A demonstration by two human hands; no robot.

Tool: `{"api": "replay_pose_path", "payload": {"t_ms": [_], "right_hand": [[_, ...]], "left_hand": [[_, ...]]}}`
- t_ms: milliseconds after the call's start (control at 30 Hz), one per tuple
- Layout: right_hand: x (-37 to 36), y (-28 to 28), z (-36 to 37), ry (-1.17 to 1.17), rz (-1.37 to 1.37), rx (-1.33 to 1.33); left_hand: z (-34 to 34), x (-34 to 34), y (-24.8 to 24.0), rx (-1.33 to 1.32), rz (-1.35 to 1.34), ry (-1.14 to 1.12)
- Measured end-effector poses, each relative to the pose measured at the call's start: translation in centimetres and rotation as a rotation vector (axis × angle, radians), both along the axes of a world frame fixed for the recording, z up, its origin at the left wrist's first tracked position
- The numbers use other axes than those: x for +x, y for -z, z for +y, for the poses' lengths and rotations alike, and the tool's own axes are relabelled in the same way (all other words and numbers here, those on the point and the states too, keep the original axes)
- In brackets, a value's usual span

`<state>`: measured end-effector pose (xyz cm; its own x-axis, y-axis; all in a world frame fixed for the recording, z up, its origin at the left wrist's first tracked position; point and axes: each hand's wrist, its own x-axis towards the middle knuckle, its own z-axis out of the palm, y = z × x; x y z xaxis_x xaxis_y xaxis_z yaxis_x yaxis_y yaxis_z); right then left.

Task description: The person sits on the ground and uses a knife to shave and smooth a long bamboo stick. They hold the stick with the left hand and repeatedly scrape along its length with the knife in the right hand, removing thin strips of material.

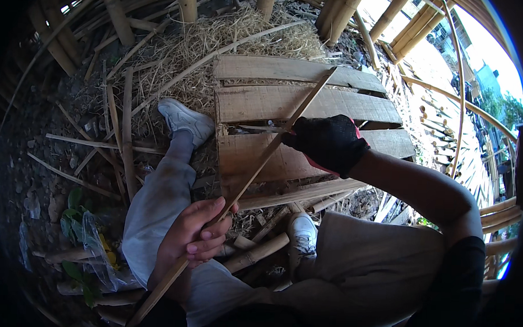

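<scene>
A long, thin bamboo strip runs slantwise from the lower left up to the far boards. My bare left hand is closed round its lower part, with the thumb lying along it. Farther up, my right hand, in a black glove with red at the edge, is closed on the same strip. Whether a small tool is also inside that glove is hidden. Beneath the strip lies a low slatted wooden platform, its boards set apart by gaps. The strip's upper end passes over the platform's far boards.
My shoes flank the platform's near left corner. Dry shavings heap behind it. Loose bamboo strips litter the ground at left, near a clear plastic bag. Cut bamboo pieces lie by my feet; bamboo poles stand at the back.
</scene>
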<state>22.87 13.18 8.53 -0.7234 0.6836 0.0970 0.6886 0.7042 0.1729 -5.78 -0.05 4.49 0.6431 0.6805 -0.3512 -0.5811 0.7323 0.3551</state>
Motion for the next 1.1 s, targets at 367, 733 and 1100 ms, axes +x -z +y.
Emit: {"api": "replay_pose_path", "payload": {"t_ms": [367, 733, 1100], "right_hand": [[0.6, -0.5, 0.5, -0.026, -0.007, -0.027], [-3.4, -0.6, -2.3, 0.009, 0.112, -0.204], [-0.5, -0.4, 4.3, 0.050, -0.116, -0.095]], "left_hand": [[0.1, -0.1, 0.3, -0.050, -0.113, -0.006], [0.1, 0.2, 2.2, -0.291, -0.670, -0.055], [0.0, 0.6, 2.9, -0.383, -1.023, -0.054]]}}
